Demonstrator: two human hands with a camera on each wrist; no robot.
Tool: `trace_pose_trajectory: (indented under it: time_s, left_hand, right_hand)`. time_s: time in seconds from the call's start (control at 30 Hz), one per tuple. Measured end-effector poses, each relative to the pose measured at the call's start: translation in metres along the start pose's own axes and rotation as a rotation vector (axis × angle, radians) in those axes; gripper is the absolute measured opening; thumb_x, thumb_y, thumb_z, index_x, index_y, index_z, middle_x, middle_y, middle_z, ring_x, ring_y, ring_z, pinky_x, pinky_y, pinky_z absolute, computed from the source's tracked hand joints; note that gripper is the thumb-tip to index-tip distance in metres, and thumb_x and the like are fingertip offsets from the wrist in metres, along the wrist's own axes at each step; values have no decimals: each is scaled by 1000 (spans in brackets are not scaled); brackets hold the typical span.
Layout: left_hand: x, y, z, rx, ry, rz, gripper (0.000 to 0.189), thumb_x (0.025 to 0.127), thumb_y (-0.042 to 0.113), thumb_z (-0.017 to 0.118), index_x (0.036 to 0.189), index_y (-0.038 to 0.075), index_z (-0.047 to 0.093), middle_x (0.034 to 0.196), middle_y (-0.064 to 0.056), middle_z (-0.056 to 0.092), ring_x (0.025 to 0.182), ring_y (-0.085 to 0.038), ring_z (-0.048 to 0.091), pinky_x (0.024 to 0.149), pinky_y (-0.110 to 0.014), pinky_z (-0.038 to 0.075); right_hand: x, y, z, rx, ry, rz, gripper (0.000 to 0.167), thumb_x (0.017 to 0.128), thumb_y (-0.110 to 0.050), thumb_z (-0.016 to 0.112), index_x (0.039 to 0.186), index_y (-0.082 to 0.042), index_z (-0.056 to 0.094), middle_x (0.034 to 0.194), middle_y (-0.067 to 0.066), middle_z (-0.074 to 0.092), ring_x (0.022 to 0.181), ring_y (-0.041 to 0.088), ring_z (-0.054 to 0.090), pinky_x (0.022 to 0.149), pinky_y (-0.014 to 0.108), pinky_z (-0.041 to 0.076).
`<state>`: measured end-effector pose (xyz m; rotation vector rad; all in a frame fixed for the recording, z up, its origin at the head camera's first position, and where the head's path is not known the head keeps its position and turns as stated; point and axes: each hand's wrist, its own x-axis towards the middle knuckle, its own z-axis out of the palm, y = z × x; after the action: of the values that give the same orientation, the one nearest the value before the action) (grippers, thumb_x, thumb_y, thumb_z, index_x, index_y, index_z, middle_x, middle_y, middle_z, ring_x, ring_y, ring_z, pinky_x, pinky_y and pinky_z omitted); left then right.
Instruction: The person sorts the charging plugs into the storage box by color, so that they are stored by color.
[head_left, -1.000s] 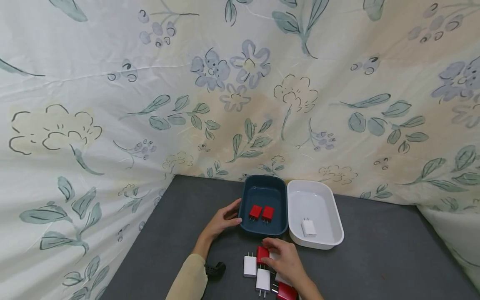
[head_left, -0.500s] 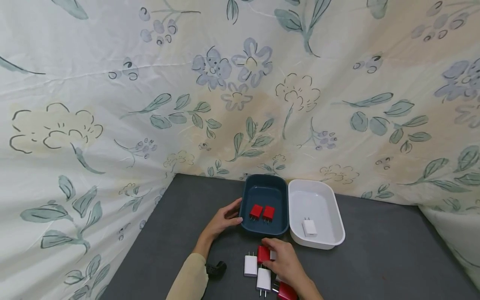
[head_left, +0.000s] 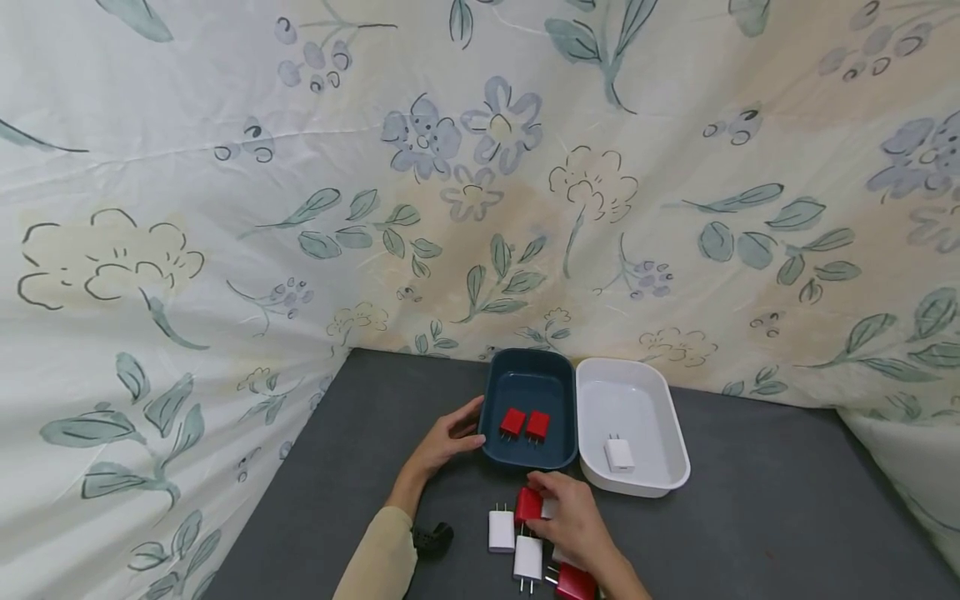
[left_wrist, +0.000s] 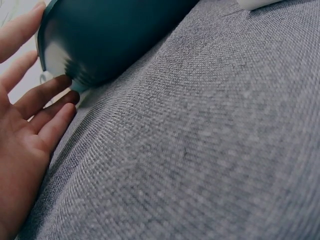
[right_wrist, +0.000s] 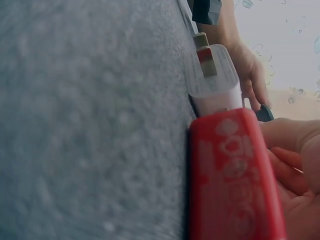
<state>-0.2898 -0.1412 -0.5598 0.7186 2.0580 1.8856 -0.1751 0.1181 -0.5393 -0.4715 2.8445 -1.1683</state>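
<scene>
My left hand (head_left: pixel 444 442) rests against the left side of a dark blue tray (head_left: pixel 528 458), its fingers nearly straight along the outer wall in the left wrist view. Two red plug chargers (head_left: pixel 512 422) lie inside that tray. In front of it, my right hand (head_left: pixel 572 515) pinches another red charger (head_left: pixel 528 504) between thumb and index finger. A white charger (head_left: pixel 501 531) lies just left of it, and a second white charger (head_left: pixel 528 557) sits directly below. Close up in the right wrist view are a red charger (right_wrist: pixel 230 175) and a white charger (right_wrist: pixel 215 82).
A white tray (head_left: pixel 660 417) stands right beside the blue one and holds one white charger (head_left: pixel 618 455). Under my right wrist lies a further red charger (head_left: pixel 574 582), with white ones partly hidden by the hand. Floral cloth (head_left: pixel 495 250) hangs behind the grey tabletop (head_left: pixel 750 508).
My right hand and the red charger it pinches have edged slightly toward the blue tray. The left hand and both trays stay where they were.
</scene>
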Motion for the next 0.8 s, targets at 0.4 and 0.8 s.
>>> trace_pose_trajectory:
  time_s: [0.4, 0.8]
  left_hand:
    - [2, -15, 0, 20, 38, 11, 67, 93, 12, 64, 153, 16, 33, 157, -10, 36, 144, -29, 35, 119, -51, 28]
    - [2, -8, -1, 2, 15, -16, 70, 93, 9, 63, 154, 10, 28, 158, -15, 31, 146, -32, 30, 120, -53, 24]
  right_hand:
    - [-2, -7, -10, 60, 87, -5, 59, 67, -13, 88, 121, -7, 67, 106, -2, 71, 91, 13, 66, 82, 35, 59]
    - [-2, -16, -18, 159, 178, 2, 58, 65, -10, 90, 119, -9, 68, 107, -2, 72, 93, 14, 68, 83, 33, 59]
